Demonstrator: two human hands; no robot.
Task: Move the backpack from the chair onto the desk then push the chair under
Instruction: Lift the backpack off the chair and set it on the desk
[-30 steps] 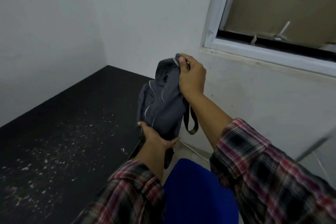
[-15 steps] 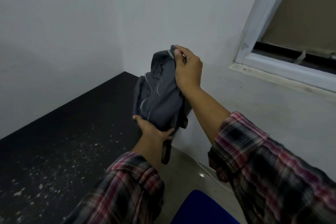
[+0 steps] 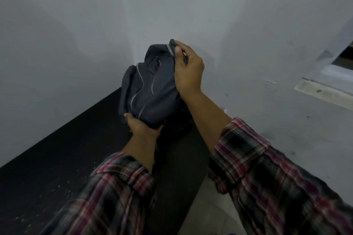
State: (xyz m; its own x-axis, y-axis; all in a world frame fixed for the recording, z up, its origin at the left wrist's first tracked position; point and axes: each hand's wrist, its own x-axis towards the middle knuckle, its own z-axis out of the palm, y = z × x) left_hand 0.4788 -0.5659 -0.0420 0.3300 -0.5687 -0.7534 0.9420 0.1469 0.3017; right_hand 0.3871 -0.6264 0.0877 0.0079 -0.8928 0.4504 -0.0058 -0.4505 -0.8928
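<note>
The grey backpack [image 3: 150, 86] is over the far corner of the black tabletop [image 3: 57, 158], where the 2 white walls [image 3: 76, 25] meet. The right hand [image 3: 188, 70] has its grip pinched tight on the backpack's top by the zipper. The left hand [image 3: 142, 125] cups the backpack's bottom edge from below, fingers wrapped on the fabric. Whether the backpack rests on the tabletop I cannot tell. Both plaid sleeves [image 3: 267, 177] reach toward the backpack.
</note>
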